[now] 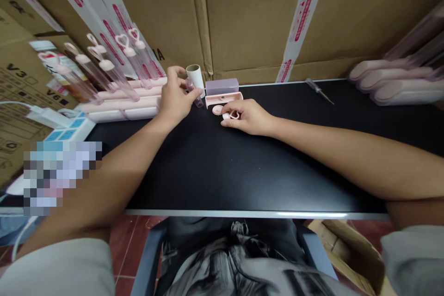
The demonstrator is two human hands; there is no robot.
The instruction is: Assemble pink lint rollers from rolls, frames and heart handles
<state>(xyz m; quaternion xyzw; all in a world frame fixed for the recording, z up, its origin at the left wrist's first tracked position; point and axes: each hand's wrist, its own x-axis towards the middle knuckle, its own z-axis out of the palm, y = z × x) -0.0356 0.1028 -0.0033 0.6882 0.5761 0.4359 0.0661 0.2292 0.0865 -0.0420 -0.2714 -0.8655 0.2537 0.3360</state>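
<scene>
My left hand (175, 97) has its thumb and fingers closed around a small clear tube (199, 101), tilted beside a white hollow cylinder (196, 78). My right hand (251, 115) pinches a pale pink cap with a heart-shaped loop (235, 114) just above the black tabletop. Touching or very near its fingertips is a round pink disc (217, 109). Behind the disc lies an open pink trough-like part (212, 100), with a translucent purple-grey block (222, 86) at its back.
Several clear tubes with heart-loop caps (107, 64) stand in pink bases (138, 112) at the left. A power strip (71, 128) and a bottle (58, 62) are nearby. A screwdriver (319, 90) and stacked pink-ended pieces (398, 78) lie right. Cardboard (249, 23) walls the back.
</scene>
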